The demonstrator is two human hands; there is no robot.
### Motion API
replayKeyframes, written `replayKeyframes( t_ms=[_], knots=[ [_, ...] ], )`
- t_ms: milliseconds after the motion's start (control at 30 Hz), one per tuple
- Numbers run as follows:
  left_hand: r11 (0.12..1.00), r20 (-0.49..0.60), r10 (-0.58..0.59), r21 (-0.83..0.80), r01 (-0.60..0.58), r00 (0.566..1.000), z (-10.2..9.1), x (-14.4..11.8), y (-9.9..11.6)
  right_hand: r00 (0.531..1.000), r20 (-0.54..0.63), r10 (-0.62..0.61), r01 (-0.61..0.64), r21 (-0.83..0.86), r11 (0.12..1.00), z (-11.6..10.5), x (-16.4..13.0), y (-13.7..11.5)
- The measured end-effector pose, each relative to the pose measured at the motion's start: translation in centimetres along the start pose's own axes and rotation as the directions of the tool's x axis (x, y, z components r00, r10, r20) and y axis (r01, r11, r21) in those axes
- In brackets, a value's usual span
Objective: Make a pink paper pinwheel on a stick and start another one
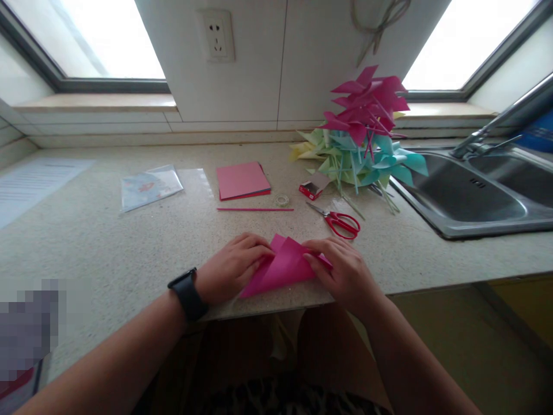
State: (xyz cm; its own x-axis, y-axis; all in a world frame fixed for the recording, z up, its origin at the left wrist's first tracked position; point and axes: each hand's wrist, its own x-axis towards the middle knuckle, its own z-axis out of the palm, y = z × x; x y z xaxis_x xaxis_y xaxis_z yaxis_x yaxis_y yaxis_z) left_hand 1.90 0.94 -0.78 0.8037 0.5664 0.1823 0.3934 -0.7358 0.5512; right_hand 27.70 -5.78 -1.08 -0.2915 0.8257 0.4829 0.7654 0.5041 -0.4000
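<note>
A folded sheet of magenta paper (283,266) lies flat on the speckled stone bench (129,242) near its front edge, with both hands pressing on it. The left hand (233,268) sits at nine o'clock of the sheet, fingers laid flat on its left corner; its grip pinches nothing and only bears down. The right hand (345,271) sits at three o'clock, fingertips flat over the right corner, likewise pressing rather than clasping. The step in hand looks like creasing a fold. A next move would probably call for running a fingertip along the folded edge while the other hand keeps the sheet from sliding.

At twelve o'clock of the sheet lie a thin pink stick (254,209) and a small roll of clear tape (282,200); at one o'clock, red-handled scissors (341,222). Farther off at twelve o'clock rests a stack of red paper squares (242,180), and at one o'clock a heap of pink, teal and yellow paper pinwheels (363,132).
</note>
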Motion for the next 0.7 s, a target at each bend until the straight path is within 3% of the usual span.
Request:
replayKeyframes(
  t_ms=[200, 367, 700],
  knots=[
    [0.987, -0.061, -0.103, -0.13, 0.094, 0.993, -0.1, -0.2, 0.0, 0.995, 0.099, -0.009, 0.01, -0.002, 1.0, 0.3, 0.8, 0.3],
    [0.99, -0.04, -0.113, -0.095, 0.108, 0.993, -0.2, -0.2, 0.1, 0.983, 0.185, 0.002, 0.011, -0.068, 0.998, 0.3, 0.8, 0.0],
    [0.997, -0.057, -0.075, -0.03, 0.073, 0.996, 0.0, -0.1, 0.6, 0.956, 0.183, 0.23, -0.193, -0.198, 0.961, 0.5, 1.5, -1.2]
  ],
)
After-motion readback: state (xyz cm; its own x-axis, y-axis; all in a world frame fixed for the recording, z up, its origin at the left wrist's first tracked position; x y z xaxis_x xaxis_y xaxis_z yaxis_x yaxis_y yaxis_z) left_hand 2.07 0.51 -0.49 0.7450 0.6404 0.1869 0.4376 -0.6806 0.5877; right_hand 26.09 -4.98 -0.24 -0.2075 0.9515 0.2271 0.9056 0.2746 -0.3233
